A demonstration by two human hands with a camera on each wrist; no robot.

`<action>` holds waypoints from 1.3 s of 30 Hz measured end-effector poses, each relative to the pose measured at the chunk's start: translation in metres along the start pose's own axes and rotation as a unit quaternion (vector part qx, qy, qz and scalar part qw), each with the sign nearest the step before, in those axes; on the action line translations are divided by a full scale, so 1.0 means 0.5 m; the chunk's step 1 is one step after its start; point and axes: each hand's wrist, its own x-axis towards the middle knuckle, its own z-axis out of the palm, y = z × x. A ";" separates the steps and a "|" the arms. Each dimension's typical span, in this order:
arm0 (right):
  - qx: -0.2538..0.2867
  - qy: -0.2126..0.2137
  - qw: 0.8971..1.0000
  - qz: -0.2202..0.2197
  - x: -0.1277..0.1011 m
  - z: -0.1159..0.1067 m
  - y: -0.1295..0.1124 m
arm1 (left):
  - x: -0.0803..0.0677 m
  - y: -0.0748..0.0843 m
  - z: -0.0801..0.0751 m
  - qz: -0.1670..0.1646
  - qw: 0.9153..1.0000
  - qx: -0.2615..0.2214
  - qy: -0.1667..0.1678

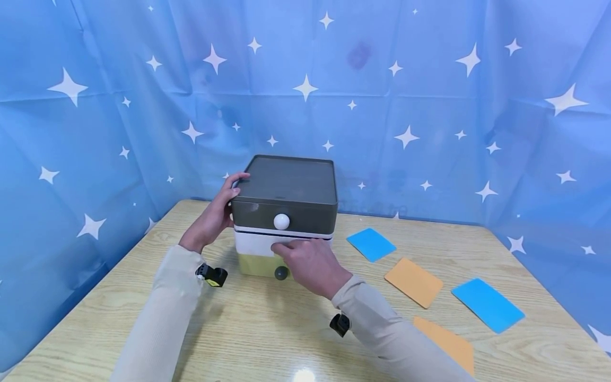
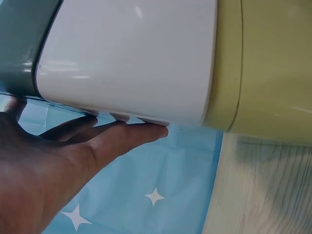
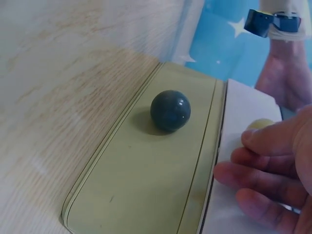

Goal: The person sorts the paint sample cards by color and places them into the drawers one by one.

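Note:
A small three-tier drawer box (image 1: 291,179) stands on the table, dark on top, white in the middle and yellow-green at the bottom. My left hand (image 1: 212,216) rests against its left side, thumb and a finger at the top edge; in the left wrist view the other fingers lie extended along the side. With thumb and fingertips, my right hand (image 1: 315,265) pinches a pale yellow knob (image 3: 261,123) on the white middle drawer (image 1: 253,244), partly hiding it. Above it is a white knob (image 1: 281,221) on the dark drawer; below, a dark knob (image 3: 170,110) on the yellow-green drawer.
Right of the box, blue cards (image 1: 371,244) and orange cards (image 1: 413,282) lie on the wooden table (image 1: 248,329). My right sleeve overlaps the nearest orange card (image 1: 448,342). A blue curtain (image 1: 305,116) with white stars hangs behind the table and at both sides.

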 end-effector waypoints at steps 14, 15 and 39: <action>0.012 0.007 1.000 -0.009 -0.012 -0.015 -0.008 | 0.005 0.007 0.003 -0.008 1.000 -0.005 0.001; 0.011 0.008 1.000 -0.009 -0.012 -0.016 -0.009 | 0.005 0.007 0.003 -0.009 1.000 -0.003 0.001; 0.029 0.004 0.999 -0.034 -0.033 -0.054 -0.045 | -0.004 0.010 0.000 -0.031 0.999 0.030 -0.010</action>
